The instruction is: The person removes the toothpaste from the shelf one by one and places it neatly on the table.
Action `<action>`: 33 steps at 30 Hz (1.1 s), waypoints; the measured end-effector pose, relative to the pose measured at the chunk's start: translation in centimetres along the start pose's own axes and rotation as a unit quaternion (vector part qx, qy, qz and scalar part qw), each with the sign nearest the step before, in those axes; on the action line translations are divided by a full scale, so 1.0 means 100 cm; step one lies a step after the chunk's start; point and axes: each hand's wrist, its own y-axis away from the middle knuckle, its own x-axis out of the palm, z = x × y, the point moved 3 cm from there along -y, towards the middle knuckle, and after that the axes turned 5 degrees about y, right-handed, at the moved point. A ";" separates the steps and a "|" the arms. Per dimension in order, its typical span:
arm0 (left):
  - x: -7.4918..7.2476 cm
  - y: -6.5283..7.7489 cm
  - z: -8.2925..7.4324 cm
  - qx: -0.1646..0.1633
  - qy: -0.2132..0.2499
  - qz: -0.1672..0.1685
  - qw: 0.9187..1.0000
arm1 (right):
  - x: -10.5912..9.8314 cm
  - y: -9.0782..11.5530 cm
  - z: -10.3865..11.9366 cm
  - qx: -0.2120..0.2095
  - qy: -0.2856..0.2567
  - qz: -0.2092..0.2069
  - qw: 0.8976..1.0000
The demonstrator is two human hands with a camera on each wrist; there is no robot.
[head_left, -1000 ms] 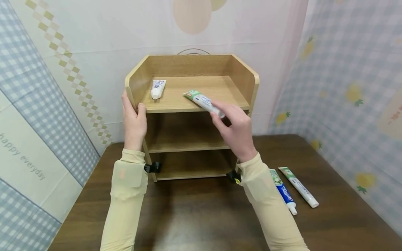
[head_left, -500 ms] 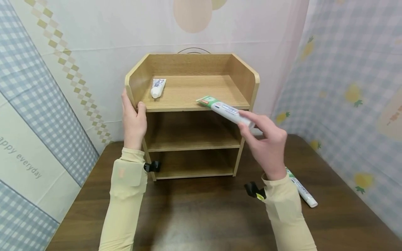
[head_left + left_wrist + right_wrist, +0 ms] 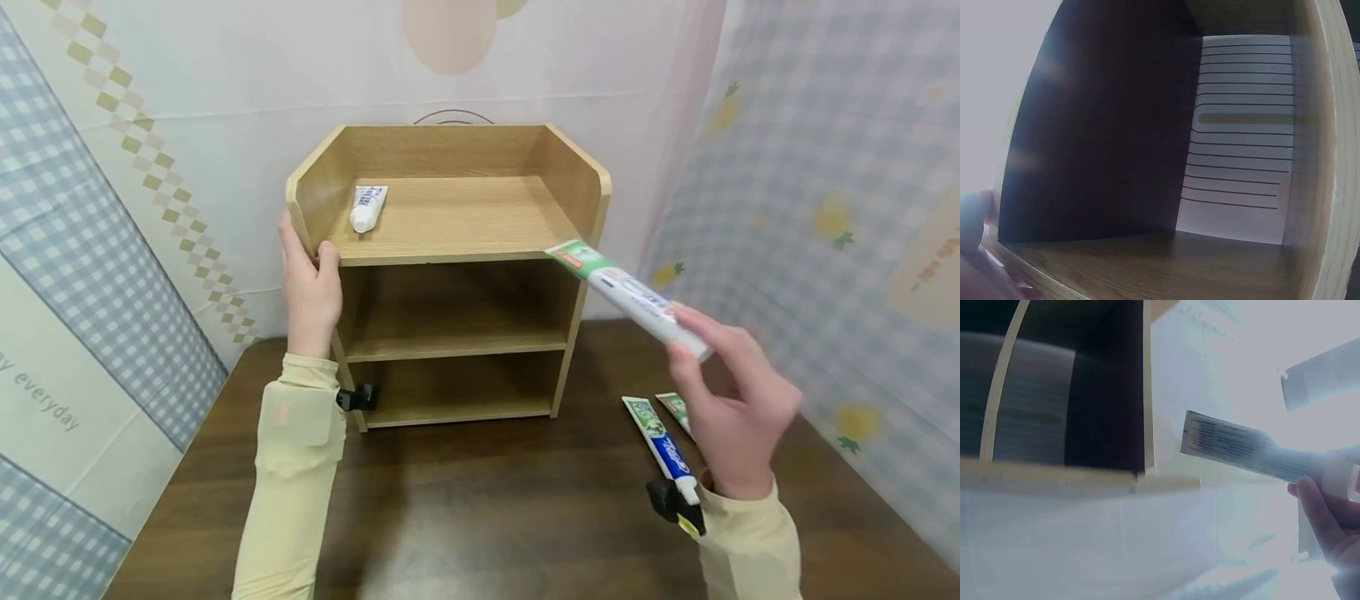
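My right hand (image 3: pixel 738 396) pinches a green-and-white toothpaste tube (image 3: pixel 630 296) near its cap end, in the air to the right of a wooden shelf unit (image 3: pixel 450 257). In the right wrist view the printed back of that tube (image 3: pixel 1235 445) shows, thumb and fingers near the cap. My left hand (image 3: pixel 309 287) grips the left side panel of the shelf at the front of the top board. Fingers (image 3: pixel 975 225) show blurred at the lower left of the left wrist view. A small white toothpaste tube (image 3: pixel 367 208) lies on the left of the top shelf.
On the brown table (image 3: pixel 480 508) at right lie a blue-and-green toothpaste tube (image 3: pixel 660 446) and another green-topped tube (image 3: pixel 675 408), partly behind my right hand. Two lower compartments open beneath the top board. A patterned cloth (image 3: pixel 825 208) hangs behind and on both sides.
My right hand has carried the green-and-white tube away from over the top shelf, rightward and down toward me. The left hand keeps its grip on the side panel.
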 end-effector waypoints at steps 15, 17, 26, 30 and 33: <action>-0.005 0.000 -0.003 -0.009 0.002 -0.014 1.000 | -0.040 0.018 -0.023 0.047 0.193 -0.011 0.980; -0.004 0.000 -0.002 -0.010 0.004 -0.012 1.000 | -0.042 0.024 -0.029 0.041 0.201 0.015 0.979; -0.014 0.002 0.001 -0.022 0.011 -0.012 1.000 | -0.041 0.063 -0.047 0.041 0.209 0.103 0.972; -0.018 0.003 0.003 -0.027 0.007 -0.017 0.999 | -0.034 0.079 -0.051 0.040 0.206 0.136 0.968; -0.019 0.002 0.004 -0.028 0.007 -0.017 0.999 | -0.029 0.091 -0.057 0.029 0.206 0.170 0.963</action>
